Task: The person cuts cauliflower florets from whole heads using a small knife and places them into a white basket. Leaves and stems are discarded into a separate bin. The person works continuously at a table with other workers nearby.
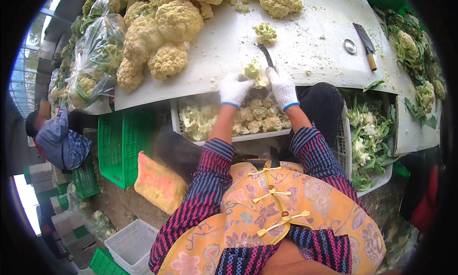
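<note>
My left hand [234,88], in a white knit glove, grips a pale piece of cauliflower [252,70] with its stalk. In the same kind of glove, my right hand [282,86] holds a knife with a dark curved blade [264,53], its tip pointing away from me over the table. Just beyond that tip lies a cut cauliflower piece [265,32]. Below both hands, a white plastic crate [250,136] is filled with cauliflower florets [252,119]. The handle of the curved knife is mostly hidden in my right hand.
Whole cauliflower heads [168,35] are heaped on the white table [222,63] at left, beside bagged cauliflower [94,60]. A cleaver [365,46] and a metal spoon [350,46] lie right. Trimmings fill another crate [372,180]. Green crates [125,146] and a person [61,139] are at left.
</note>
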{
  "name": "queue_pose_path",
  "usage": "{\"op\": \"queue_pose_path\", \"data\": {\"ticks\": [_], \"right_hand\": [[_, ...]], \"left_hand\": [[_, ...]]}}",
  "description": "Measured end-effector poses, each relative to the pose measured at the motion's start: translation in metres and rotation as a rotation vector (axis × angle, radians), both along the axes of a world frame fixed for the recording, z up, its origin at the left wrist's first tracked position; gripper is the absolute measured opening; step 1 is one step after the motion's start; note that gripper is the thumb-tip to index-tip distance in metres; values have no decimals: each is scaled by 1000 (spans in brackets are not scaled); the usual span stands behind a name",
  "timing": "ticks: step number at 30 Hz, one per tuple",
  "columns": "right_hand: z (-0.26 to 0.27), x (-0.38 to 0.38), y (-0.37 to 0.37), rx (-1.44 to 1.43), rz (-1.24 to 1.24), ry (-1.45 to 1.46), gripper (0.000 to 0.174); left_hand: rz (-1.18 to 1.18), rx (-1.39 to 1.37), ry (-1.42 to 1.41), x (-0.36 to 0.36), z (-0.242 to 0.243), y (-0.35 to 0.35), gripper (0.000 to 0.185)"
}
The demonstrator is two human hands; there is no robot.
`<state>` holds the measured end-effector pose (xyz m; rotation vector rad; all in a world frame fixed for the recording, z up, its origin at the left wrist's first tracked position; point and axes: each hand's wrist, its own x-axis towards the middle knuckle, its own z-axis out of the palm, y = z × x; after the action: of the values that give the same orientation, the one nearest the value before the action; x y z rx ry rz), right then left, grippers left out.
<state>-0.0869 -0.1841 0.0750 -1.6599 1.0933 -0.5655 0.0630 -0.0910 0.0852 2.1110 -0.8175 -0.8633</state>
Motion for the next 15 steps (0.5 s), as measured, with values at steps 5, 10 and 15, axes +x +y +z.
{"op": "queue_pose_path", "data": {"ticks": [5,10,15], "right_hand": [[-36,16,-8,-570,-41,218,38],[-13,27,-2,-203,-74,93,58],[-11,12,-16,-88,167,122,63]], "left_hand": [[211,-137,-273,8,-12,-49,68],[13,-161,-361,5,-34,-53,54],[-35,-120,-152,-14,-28,-17,42]]}}
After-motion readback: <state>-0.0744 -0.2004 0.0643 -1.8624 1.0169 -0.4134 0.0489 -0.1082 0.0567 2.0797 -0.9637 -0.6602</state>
